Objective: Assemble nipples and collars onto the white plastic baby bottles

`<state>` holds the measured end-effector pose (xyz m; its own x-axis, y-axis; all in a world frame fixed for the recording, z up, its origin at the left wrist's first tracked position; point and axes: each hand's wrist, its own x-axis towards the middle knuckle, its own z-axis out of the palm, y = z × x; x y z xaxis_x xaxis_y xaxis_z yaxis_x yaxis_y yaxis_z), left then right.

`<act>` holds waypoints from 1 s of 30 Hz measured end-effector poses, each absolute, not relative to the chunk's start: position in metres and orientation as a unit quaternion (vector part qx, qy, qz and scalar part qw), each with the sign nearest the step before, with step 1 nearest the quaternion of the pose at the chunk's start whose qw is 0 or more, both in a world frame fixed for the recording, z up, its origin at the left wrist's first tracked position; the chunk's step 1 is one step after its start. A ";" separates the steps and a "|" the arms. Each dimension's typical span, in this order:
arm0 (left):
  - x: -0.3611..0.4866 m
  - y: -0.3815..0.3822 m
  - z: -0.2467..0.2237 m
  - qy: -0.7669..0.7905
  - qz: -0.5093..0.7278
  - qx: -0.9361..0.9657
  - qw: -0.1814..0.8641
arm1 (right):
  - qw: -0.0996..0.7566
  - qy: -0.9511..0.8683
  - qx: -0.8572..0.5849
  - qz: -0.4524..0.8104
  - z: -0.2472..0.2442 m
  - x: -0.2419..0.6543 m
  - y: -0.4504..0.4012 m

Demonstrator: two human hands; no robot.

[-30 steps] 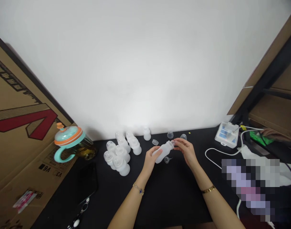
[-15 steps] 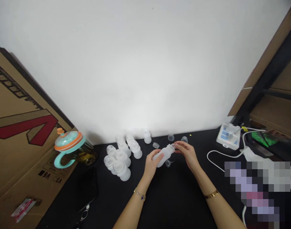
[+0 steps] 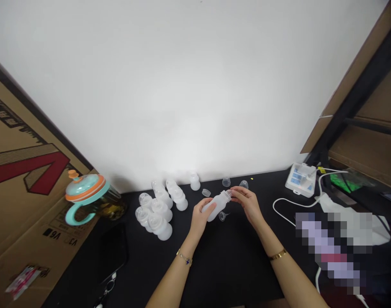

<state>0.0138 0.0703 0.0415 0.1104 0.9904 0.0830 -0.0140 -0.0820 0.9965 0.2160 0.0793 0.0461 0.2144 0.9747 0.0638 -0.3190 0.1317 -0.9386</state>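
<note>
My left hand [image 3: 200,218] is wrapped round a milky white baby bottle [image 3: 216,206], tilted with its neck up to the right. At the bottle's open mouth, the fingertips of my right hand [image 3: 248,204] pinch a small clear piece [image 3: 229,193], mostly hidden by the fingers. A clear bottle teat [image 3: 223,216] lies on the black table just below the bottle. Behind my hands are a clear oval cap [image 3: 206,193] and two clear domed caps, one by the wall [image 3: 226,182] and one near my right fingers [image 3: 243,184].
Several capped white bottles [image 3: 160,209] stand grouped at left, and another bottle [image 3: 195,182] is by the wall. Further left are a turquoise-lidded jug [image 3: 93,196], a black phone [image 3: 114,252] and a cardboard box [image 3: 28,214]. A white power strip [image 3: 300,179] and cable [image 3: 280,209] lie right.
The whole view has shifted slightly, so everything appears a little further left. Both hands keep their grip on the bottle and the small clear piece at its mouth.
</note>
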 end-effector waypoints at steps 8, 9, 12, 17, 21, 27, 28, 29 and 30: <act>0.014 0.069 0.044 0.460 0.495 0.547 0.494 | 0.645 -0.393 -0.433 0.493 0.043 0.216 0.081; 0.013 0.069 0.043 0.461 0.494 0.548 0.492 | 0.644 -0.393 -0.433 0.493 0.042 0.216 0.081; 0.012 0.070 0.043 0.462 0.492 0.557 0.484 | 0.641 -0.394 -0.436 0.494 0.043 0.216 0.081; 0.011 0.071 0.041 0.463 0.482 0.578 0.468 | 0.633 -0.399 -0.442 0.495 0.046 0.216 0.080; 0.010 0.070 0.041 0.467 0.477 0.578 0.469 | 0.632 -0.406 -0.444 0.489 0.046 0.216 0.079; 0.011 0.068 0.044 0.468 0.485 0.578 0.460 | 0.632 -0.410 -0.452 0.477 0.043 0.217 0.080; 0.011 0.068 0.045 0.467 0.484 0.580 0.459 | 0.633 -0.410 -0.453 0.476 0.043 0.218 0.080; 0.011 0.068 0.045 0.466 0.484 0.582 0.458 | 0.634 -0.409 -0.454 0.475 0.043 0.218 0.080; 0.011 0.068 0.045 0.466 0.483 0.585 0.455 | 0.635 -0.406 -0.455 0.474 0.043 0.218 0.080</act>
